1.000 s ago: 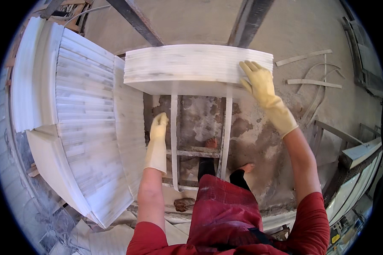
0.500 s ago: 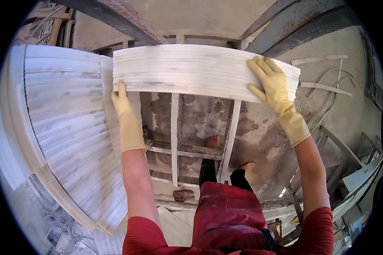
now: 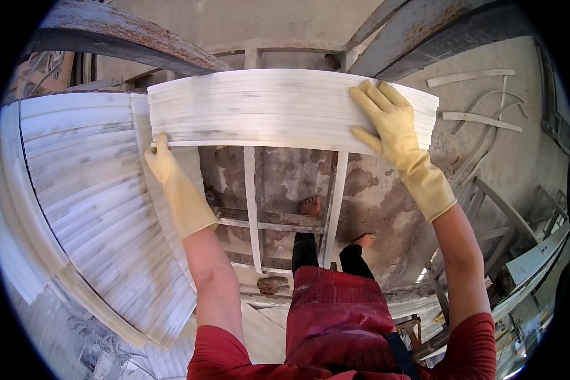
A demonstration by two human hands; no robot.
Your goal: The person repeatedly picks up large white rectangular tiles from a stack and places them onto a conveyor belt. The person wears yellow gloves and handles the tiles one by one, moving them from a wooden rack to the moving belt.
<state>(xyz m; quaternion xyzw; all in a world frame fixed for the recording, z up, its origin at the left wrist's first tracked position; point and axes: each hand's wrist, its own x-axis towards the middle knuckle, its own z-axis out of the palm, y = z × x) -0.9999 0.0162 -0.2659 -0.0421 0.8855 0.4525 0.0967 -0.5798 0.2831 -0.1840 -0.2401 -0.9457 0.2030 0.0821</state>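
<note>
A row of long white strips (image 3: 253, 104), laid closely side by side, spans a frame with pale upright bars (image 3: 252, 202). My left hand (image 3: 166, 166), in a cream rubber glove, grips the near left corner of the row. Its thumb shows at the near edge, while the other fingers are mostly hidden. My right hand (image 3: 389, 123), gloved alike, lies on top near the right end, fingers stretched out and spread over several strips. Faint grey smudges mark the strips.
A larger slatted white stack (image 3: 95, 190) stands to my left, close to the row. Rusty metal beams (image 3: 126, 38) cross the far side. Loose pale strips (image 3: 481, 119) lie on the floor at right. My bare feet (image 3: 310, 206) are on the stained floor below the frame.
The view has shifted a little, so the row and both hands appear farther left. Both hands keep nearly the same places on the strips; my left forearm is angled more.
</note>
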